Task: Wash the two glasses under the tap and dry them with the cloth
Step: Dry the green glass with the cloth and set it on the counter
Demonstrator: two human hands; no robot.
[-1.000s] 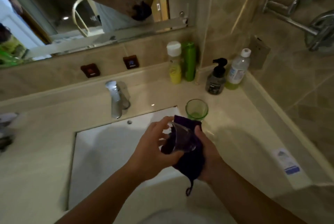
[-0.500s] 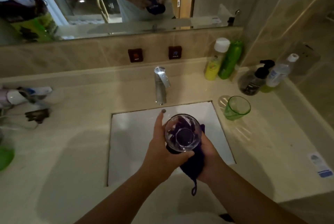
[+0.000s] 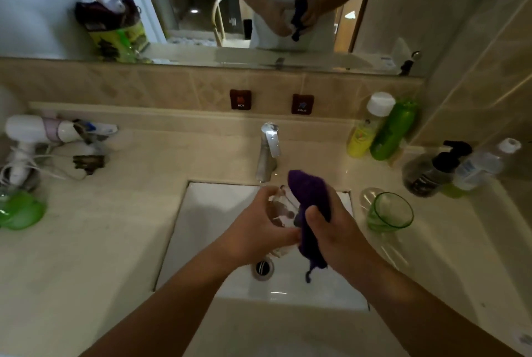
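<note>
Over the white sink [image 3: 213,230] my left hand [image 3: 256,230] grips a clear glass [image 3: 280,211], its fingers curled round the side. My right hand [image 3: 338,230] holds a dark purple cloth [image 3: 309,207] bunched against the glass, with one end sticking up and the other hanging below my fist. A green glass [image 3: 388,212] stands upright on the counter just right of the sink. The chrome tap [image 3: 269,152] is behind my hands, and no water shows under it.
Yellow and green bottles [image 3: 380,129], a dark pump bottle [image 3: 431,169] and a clear bottle [image 3: 480,166] stand at the back right. A white hairdryer [image 3: 34,135] with its cord and a green lid [image 3: 20,212] lie on the left counter. Drain [image 3: 262,268] below my hands.
The view has swung left to centre on the sink. The glass, which faced up with its mouth open, is now turned sideways, and the cloth has come up over its right side.
</note>
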